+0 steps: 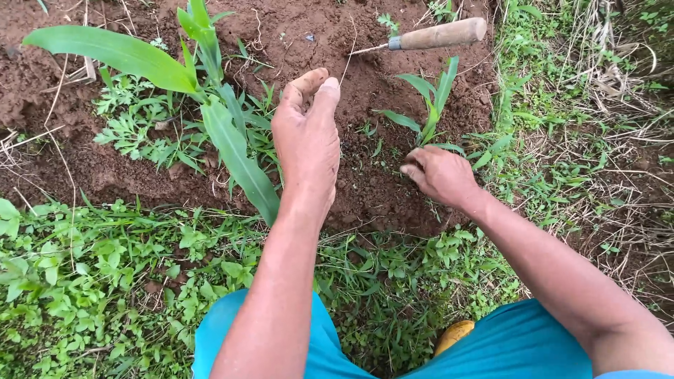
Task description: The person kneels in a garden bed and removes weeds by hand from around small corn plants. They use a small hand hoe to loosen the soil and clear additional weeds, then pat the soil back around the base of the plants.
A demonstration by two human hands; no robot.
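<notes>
Blue shorts (519, 344) are filling the bottom edge of the view, with a yellow object (454, 335) peeking out between the knees over low green weeds (105, 281). Both forearms are reaching forward over a patch of loose brown soil (372, 189). Out ahead, the left hand (307, 140) is hovering above the soil with fingers straight and pressed together, thumb alongside, holding nothing. Lower and to the right, the right hand (439, 174) is resting on the soil with fingers curled under, at the base of a small corn seedling (430, 112); I cannot tell whether it is gripping anything. A taller corn plant (210, 105) is standing just left of the left hand, its long leaves arching outward. Beyond the seedling, a wooden-handled tool (435, 35) is lying on the soil, well apart from both hands. Dry grass (604, 140) is lining the right side.
</notes>
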